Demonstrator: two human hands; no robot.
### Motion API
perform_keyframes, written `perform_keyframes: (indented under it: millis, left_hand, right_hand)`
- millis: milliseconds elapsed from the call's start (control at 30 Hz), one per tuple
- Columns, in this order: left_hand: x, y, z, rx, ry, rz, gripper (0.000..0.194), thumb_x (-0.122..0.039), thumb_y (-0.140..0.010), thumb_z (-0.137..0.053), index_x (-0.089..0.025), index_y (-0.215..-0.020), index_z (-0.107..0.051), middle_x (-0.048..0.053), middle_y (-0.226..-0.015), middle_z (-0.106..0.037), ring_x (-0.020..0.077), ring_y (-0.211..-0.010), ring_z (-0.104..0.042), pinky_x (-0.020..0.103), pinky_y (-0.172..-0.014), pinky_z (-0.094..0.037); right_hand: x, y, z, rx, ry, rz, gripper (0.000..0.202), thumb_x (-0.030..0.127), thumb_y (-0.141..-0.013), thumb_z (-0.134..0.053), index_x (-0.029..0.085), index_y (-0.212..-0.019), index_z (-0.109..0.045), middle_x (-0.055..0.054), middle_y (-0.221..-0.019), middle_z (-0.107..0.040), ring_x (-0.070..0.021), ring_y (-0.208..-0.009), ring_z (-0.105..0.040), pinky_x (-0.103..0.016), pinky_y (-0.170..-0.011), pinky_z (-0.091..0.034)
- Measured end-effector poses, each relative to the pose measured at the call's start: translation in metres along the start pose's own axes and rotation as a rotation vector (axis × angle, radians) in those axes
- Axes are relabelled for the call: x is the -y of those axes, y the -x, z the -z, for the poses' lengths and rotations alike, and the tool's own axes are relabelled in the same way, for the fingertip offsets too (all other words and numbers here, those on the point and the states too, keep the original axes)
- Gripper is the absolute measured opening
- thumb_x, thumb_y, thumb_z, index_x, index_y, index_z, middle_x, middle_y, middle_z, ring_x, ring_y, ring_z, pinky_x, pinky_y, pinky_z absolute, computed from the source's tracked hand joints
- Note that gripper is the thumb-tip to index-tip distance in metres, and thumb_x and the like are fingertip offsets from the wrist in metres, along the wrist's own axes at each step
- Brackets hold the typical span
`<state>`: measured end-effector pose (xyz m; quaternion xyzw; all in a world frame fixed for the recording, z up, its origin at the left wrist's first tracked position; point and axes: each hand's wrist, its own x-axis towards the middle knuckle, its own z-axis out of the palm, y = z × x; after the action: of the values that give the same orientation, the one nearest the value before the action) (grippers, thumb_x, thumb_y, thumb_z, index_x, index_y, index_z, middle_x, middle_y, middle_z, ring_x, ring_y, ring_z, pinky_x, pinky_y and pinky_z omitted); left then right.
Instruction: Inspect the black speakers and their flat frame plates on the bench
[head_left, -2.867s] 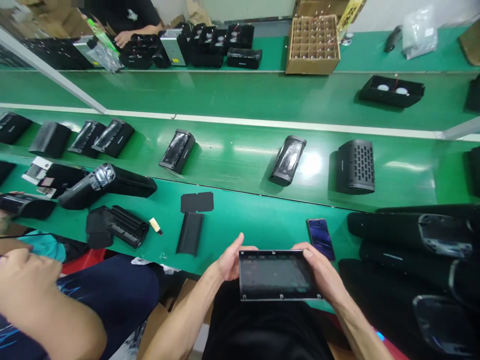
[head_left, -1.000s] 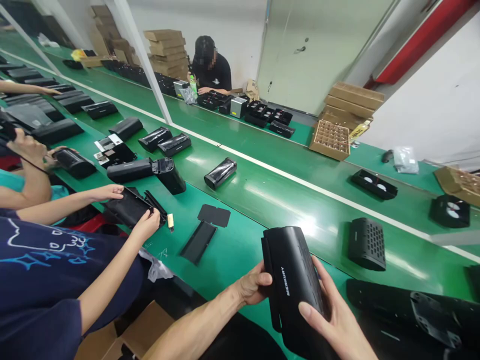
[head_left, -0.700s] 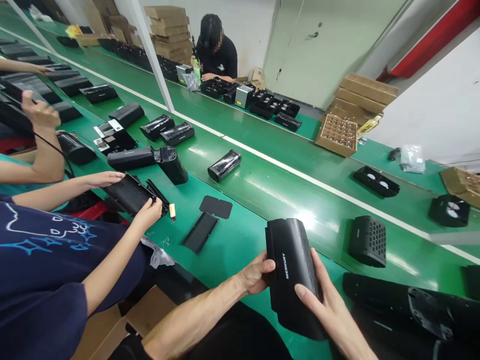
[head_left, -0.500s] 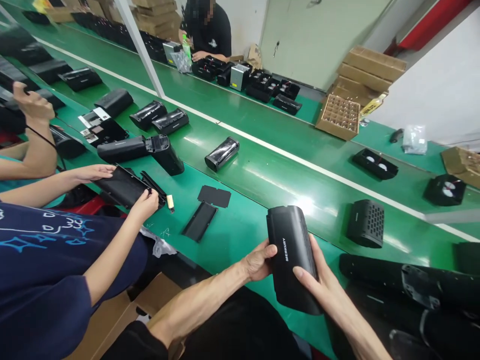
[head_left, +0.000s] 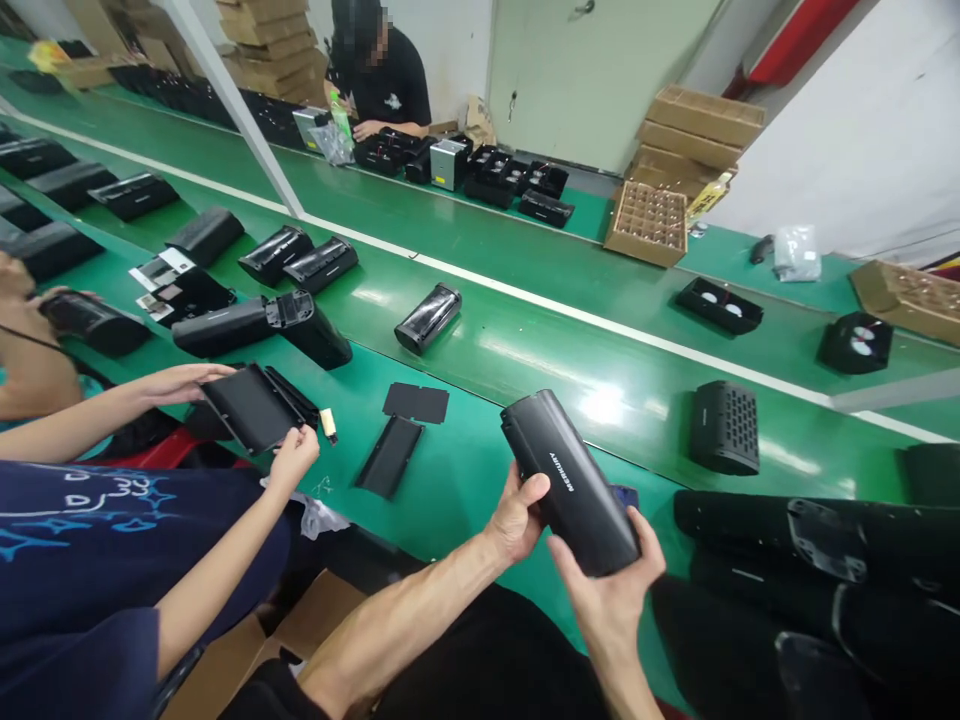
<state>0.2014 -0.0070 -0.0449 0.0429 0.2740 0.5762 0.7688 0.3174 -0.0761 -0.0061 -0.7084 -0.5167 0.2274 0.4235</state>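
Observation:
A black speaker housing (head_left: 574,480) with white "MERKURY" lettering is held above the green bench, tilted with its far end to the left. My left hand (head_left: 517,515) grips its left side, thumb on the front face. Around its near right end wraps my right hand (head_left: 611,590), with fingers on the right edge and thumb at the lower left. The housing's underside and some of my fingers are hidden. A small dark blue piece (head_left: 625,495) shows just behind its right edge; I cannot tell what it is. Left of my hands lie a black panel (head_left: 390,455) and a flat black sheet (head_left: 417,403).
At the left, a co-worker's hands (head_left: 296,455) hold a black panel (head_left: 251,408). A perforated housing (head_left: 724,428) stands on the green conveyor belt (head_left: 525,370). Large dark cases (head_left: 750,540) crowd the right side. Another person (head_left: 386,75) sits across the line near cartons (head_left: 649,220).
The housing has turned so its far end leans left. My right hand has shifted from its right side to its near end. The co-worker's panel has turned too.

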Motion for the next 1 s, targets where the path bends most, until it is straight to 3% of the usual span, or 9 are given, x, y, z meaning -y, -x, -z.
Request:
perform_keyframes:
  millis: [67,167,267,400,533,733,867,1000]
  left_hand:
    - [-0.003,0.001,0.007,0.023,-0.065,0.064,0.068,-0.044,-0.069,-0.093,-0.024,-0.127,-0.064,0.008,-0.113,-0.073,0.0263,-0.102,-0.068,0.044,-0.093,-0.053]
    - [-0.032,-0.002,0.023,0.096,-0.233,0.141,0.08,-0.054,-0.066,-0.092,-0.027,-0.134,-0.061,0.011,-0.124,-0.07,0.0325,-0.112,-0.065,0.051,-0.095,-0.053]
    - [-0.076,-0.007,0.029,0.223,-0.492,0.059,0.11,-0.037,-0.055,-0.1,-0.034,-0.152,-0.047,0.009,-0.151,-0.056,0.036,-0.139,-0.051,0.051,-0.116,-0.04]
    - [-0.108,-0.008,0.02,0.451,-0.769,0.16,0.113,-0.031,-0.061,-0.096,-0.03,-0.159,-0.04,0.011,-0.151,-0.054,0.0375,-0.14,-0.049,0.05,-0.119,-0.035]
    - [-0.1,-0.003,0.016,0.414,-0.777,0.102,0.106,-0.033,-0.059,-0.095,-0.029,-0.153,-0.046,0.009,-0.136,-0.06,0.035,-0.124,-0.057,0.047,-0.108,-0.045]
    - [-0.078,0.003,0.026,0.212,-0.686,0.084,0.091,-0.034,-0.058,-0.092,-0.026,-0.14,-0.056,0.006,-0.123,-0.062,0.0294,-0.11,-0.06,0.039,-0.098,-0.046]
    - [-0.076,0.005,0.032,0.158,-0.678,0.079,0.088,-0.03,-0.058,-0.091,-0.025,-0.139,-0.058,0.006,-0.122,-0.064,0.0301,-0.111,-0.06,0.039,-0.099,-0.045]
    - [-0.067,0.006,0.039,0.02,-0.545,0.08,0.081,-0.029,-0.058,-0.089,-0.023,-0.134,-0.062,0.005,-0.116,-0.071,0.0305,-0.113,-0.063,0.041,-0.104,-0.045]
  right_hand:
    - [-0.003,-0.004,0.003,-0.037,-0.008,-0.007,0.095,0.054,-0.079,-0.082,0.024,-0.155,-0.033,-0.017,-0.151,-0.039,-0.0431,-0.141,-0.043,-0.064,-0.117,-0.035]
    - [-0.008,-0.014,0.035,0.097,-0.01,-0.049,0.086,0.054,-0.078,-0.082,0.026,-0.148,-0.041,-0.015,-0.148,-0.046,-0.0426,-0.134,-0.051,-0.059,-0.112,-0.042]
    - [-0.014,-0.015,0.07,0.208,-0.025,-0.079,0.083,0.054,-0.076,-0.083,0.028,-0.145,-0.044,-0.014,-0.147,-0.049,-0.0422,-0.13,-0.054,-0.057,-0.107,-0.045]
    - [-0.022,-0.009,0.087,0.263,-0.043,0.002,0.084,0.051,-0.075,-0.085,0.03,-0.145,-0.045,-0.013,-0.149,-0.05,-0.0412,-0.134,-0.052,-0.055,-0.11,-0.042]
    - [-0.023,-0.01,0.089,0.298,-0.06,0.011,0.08,0.049,-0.077,-0.083,0.031,-0.144,-0.044,-0.012,-0.151,-0.048,-0.0398,-0.138,-0.049,-0.053,-0.113,-0.04]
    - [-0.017,-0.019,0.084,0.412,-0.073,-0.208,0.084,0.063,-0.078,-0.078,0.029,-0.146,-0.042,-0.012,-0.141,-0.054,-0.0344,-0.116,-0.061,-0.044,-0.094,-0.053]
    - [-0.019,-0.025,0.077,0.421,-0.149,-0.27,0.083,0.066,-0.078,-0.077,0.029,-0.144,-0.043,-0.011,-0.135,-0.058,-0.0331,-0.114,-0.062,-0.042,-0.092,-0.055]
    - [-0.025,-0.038,0.075,0.443,-0.242,-0.309,0.087,0.064,-0.077,-0.08,0.031,-0.147,-0.042,-0.013,-0.138,-0.058,-0.0339,-0.116,-0.063,-0.046,-0.095,-0.055]
